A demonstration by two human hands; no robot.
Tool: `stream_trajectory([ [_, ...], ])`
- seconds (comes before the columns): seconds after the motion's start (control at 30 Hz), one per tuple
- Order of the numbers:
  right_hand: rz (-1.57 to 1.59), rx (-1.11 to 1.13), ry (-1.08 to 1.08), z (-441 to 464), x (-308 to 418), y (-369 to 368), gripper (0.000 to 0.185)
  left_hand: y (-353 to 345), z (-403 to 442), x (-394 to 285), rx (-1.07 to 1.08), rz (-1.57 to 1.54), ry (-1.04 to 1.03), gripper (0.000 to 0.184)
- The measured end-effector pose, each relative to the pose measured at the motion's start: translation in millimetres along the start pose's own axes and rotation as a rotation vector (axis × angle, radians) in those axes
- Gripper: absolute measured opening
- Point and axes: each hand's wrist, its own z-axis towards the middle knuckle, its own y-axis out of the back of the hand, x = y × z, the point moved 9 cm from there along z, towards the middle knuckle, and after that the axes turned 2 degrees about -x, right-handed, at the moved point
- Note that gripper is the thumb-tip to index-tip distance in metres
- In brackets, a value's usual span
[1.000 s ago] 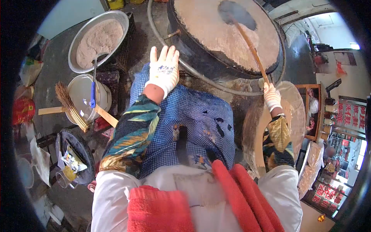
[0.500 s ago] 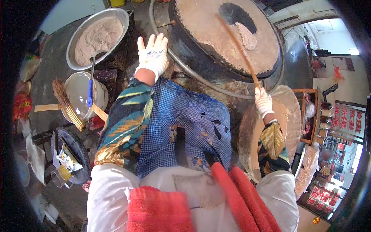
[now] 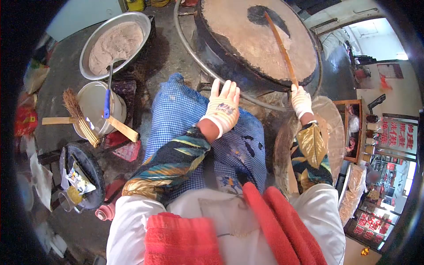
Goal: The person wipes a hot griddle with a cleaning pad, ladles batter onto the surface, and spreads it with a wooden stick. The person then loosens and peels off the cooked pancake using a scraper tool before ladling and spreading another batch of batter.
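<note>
Toward the far side of our head view, a round griddle (image 3: 221, 57) carries a wide layer of pale brown paste (image 3: 247, 39), with a dark patch (image 3: 261, 17) showing at its far part. A metal hoop (image 3: 201, 66) runs around the griddle. Our right hand (image 3: 301, 100), in a striped white glove, has its fingers wrapped around the near end of a wooden stick (image 3: 282, 48); the stick slants far and left above the paste layer, its far tip over the dark patch. Our left hand (image 3: 223, 111), gloved too, is held palm down over the blue checked apron (image 3: 176, 106), its fingers straight, a little parted and gripping nothing; we cannot tell whether it touches the cloth or the hoop.

To the far left, a metal bowl (image 3: 84, 62) holds similar paste, and a blue-handled ladle (image 3: 107, 104) reaches from it to a white bucket (image 3: 119, 110). A brush (image 3: 79, 112) lies across the bucket's left side. Nearer on the left, a round black stool (image 3: 95, 194) bears a packet (image 3: 81, 176). Beside our right forearm sits a round tan pile (image 3: 329, 117) in clear plastic.
</note>
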Motion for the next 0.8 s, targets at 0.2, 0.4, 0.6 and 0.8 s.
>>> stream_trajectory([
  [0.2, 0.007, 0.021, -0.173, -2.2, -44.0, -27.9, 0.042, -5.4, -8.7, 29.4, 0.053, 0.257, -0.089, 0.053],
  [0.4, 0.028, 0.070, -0.063, -15.3, -23.8, -31.8, 0.039, 1.5, 2.5, 68.5, -0.050, 0.027, 0.045, 0.049],
  [0.6, -0.010, -0.060, -0.057, 4.3, -25.5, -11.4, 0.038, 16.5, 14.5, 101.5, -0.084, 0.178, 0.079, 0.048],
  [0.8, 0.028, -0.002, -0.134, 5.7, -45.5, -20.4, 0.040, 16.9, 36.6, 147.3, 0.013, 0.207, 0.220, 0.046],
])
